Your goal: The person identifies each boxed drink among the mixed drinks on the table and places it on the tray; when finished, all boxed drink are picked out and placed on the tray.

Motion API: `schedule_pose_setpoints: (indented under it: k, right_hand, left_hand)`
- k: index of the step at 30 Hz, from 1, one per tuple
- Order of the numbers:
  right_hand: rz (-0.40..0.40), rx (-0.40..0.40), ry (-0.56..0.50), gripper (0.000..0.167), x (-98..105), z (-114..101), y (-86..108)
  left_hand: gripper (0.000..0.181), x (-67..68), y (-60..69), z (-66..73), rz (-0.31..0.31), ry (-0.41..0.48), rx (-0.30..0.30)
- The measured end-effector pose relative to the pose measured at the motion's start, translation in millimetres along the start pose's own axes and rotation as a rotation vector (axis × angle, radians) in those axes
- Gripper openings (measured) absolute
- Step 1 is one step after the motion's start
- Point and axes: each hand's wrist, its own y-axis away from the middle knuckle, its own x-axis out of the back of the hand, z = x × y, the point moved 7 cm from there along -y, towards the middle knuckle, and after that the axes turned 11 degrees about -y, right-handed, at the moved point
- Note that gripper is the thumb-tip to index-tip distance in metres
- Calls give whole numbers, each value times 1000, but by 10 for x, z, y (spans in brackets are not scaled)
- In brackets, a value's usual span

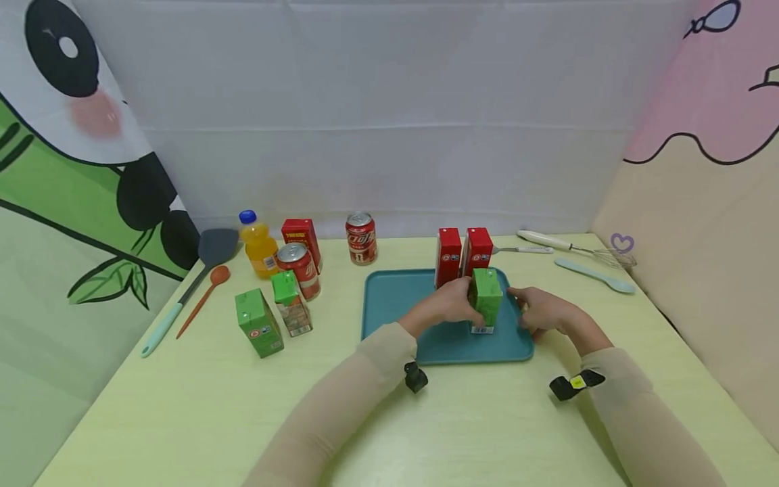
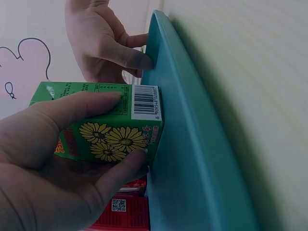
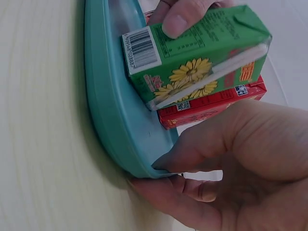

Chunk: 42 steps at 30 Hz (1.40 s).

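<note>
My left hand (image 1: pixel 449 303) grips a green juice carton (image 1: pixel 487 297) with yellow flowers on its side, upright on the right part of a teal tray (image 1: pixel 392 294). In the left wrist view, thumb and fingers lie on opposite sides of the carton (image 2: pixel 113 130). At the tray's right edge, my right hand (image 1: pixel 548 312) pinches the rim, thumb inside and fingers outside, as the right wrist view shows. A straw in clear wrap runs along the carton (image 3: pixel 202 62). Behind it on the tray stand two red cartons, one left (image 1: pixel 448 257) and one right (image 1: pixel 477 249).
Left of the tray stand two green cartons (image 1: pixel 260 323) (image 1: pixel 292 304), an orange juice bottle (image 1: pixel 260 247), a red carton (image 1: pixel 302 237) and two cans (image 1: pixel 298 267) (image 1: pixel 362 240). A spatula (image 1: pixel 218 247) and an orange spoon (image 1: pixel 207 297) lie far left. A whisk (image 1: pixel 548 239) and light-blue utensil (image 1: pixel 593 274) lie right.
</note>
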Motion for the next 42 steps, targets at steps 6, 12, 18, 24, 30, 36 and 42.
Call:
schedule_pose_setpoints:
  k: [6, 12, 18, 24, 30, 36, 42]
  right_hand:
    - [5, 5, 0, 83, 28, 8, -9]
    - [7, -6, 4, 84, 30, 19, -2]
    - [11, 2, 9, 85, 21, 17, -1]
    - [11, 7, 9, 86, 27, -5, 3]
    - [10, 8, 9, 86, 17, -5, 1]
    - [3, 18, 13, 86, -1, -5, -28]
    - [8, 16, 19, 86, -2, 8, -28]
  left_hand:
    - [47, 17, -26, 29, 15, -58, 33]
    - [46, 24, 7, 25, 8, -76, 56]
    - [53, 22, 16, -11, 1, -80, 65]
    - [53, 25, -3, -18, 18, -73, 54]
    - [54, 7, -17, -51, 21, -78, 52]
    - [53, 3, -16, -91, 16, -99, 55]
    - [49, -5, -18, -71, -1, -119, 43]
